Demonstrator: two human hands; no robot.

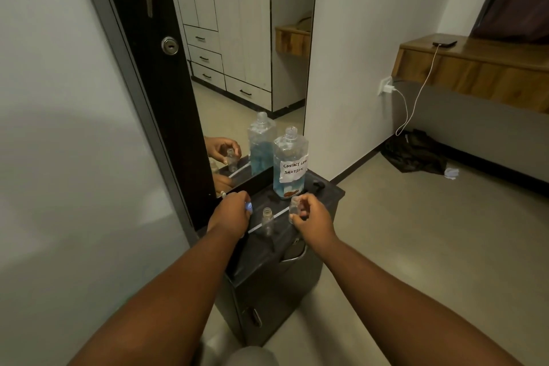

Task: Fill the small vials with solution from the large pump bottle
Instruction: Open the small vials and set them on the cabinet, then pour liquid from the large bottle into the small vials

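From the head camera I see a dark cabinet top (326, 192) against a mirror (252, 53); a phone (444, 44) charges on a wooden shelf (475, 68) far right. The large bottle (290, 163), uncapped and labelled "contact lens solution", stands at the far edge, partly filled with blue liquid. One clear vial (267, 218) stands open between the hands. My right hand (312, 217) pinches a second vial (294, 206). My left hand (233, 211) is curled around something small and bluish; I cannot tell what.
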